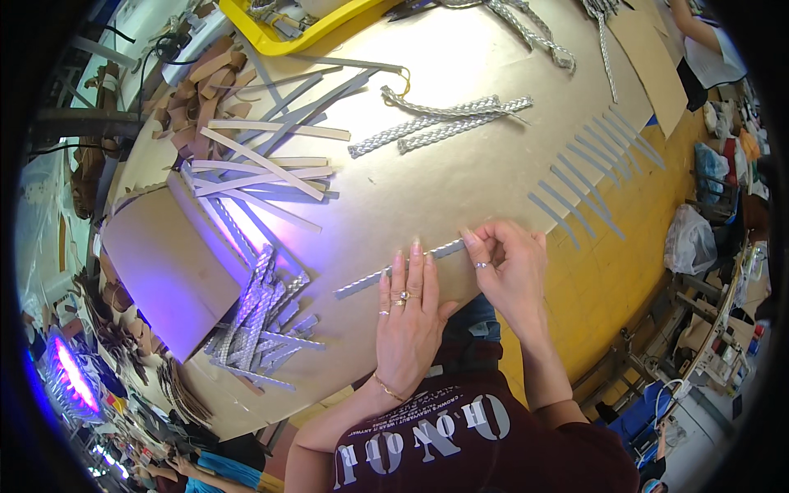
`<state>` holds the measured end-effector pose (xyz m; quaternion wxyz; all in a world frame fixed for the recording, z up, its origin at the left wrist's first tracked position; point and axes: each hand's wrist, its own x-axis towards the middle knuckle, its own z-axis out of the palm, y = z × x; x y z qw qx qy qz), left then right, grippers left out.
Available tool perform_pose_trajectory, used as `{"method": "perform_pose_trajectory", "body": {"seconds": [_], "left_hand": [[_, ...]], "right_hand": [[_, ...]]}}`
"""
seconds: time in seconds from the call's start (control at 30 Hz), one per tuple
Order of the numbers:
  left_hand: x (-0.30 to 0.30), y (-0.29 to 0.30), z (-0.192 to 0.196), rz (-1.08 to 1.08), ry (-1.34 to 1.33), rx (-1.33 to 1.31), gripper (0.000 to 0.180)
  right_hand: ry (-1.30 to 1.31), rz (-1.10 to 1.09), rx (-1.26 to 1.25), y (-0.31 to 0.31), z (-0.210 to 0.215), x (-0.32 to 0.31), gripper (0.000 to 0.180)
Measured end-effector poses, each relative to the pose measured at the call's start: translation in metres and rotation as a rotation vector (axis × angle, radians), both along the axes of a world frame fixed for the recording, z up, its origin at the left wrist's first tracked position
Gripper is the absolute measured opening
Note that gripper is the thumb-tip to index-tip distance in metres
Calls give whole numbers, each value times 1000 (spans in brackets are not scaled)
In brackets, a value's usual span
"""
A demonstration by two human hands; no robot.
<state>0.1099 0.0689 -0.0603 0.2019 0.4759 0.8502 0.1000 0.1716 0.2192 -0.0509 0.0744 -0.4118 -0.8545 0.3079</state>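
Note:
A narrow grey strip with a silver braided cord along it (355,286) lies slantwise on the table near its front edge. My left hand (408,320) rests flat across the strip, fingers stretched out and pressed on it. At the strip's right end, my right hand (511,267) pinches the tip between thumb and forefinger, the other fingers curled in. Left of my hands lies a heap of similar silver braided strips (259,316). The part of the strip under my left fingers is hidden.
Grey strips (575,185) hang in a row over the table's right edge. Braided silver straps (444,123) lie farther back. Loose pale strips (271,168), brown scraps (215,82) and a curved brown board (168,259) sit at left. A yellow tray (308,37) stands behind.

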Motion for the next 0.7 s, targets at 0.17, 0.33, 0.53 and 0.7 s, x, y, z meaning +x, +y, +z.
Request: {"method": "perform_pose_trajectory", "body": {"seconds": [0.17,0.33,0.53,0.7], "left_hand": [[-3,4,-4,0,23,9,68],[-3,4,-4,17,-48,63,74],[-3,4,-5,2,-10,54,73],[-2,5,-5,6,-5,72,74]], "right_hand": [[20,-8,33,2,-6,-5,17],[46,-20,78,0,-12,-5,18],[104,-77,38,-5,-14,-3,21],[144,-182,-43,-3,-16,-2,22]]}}
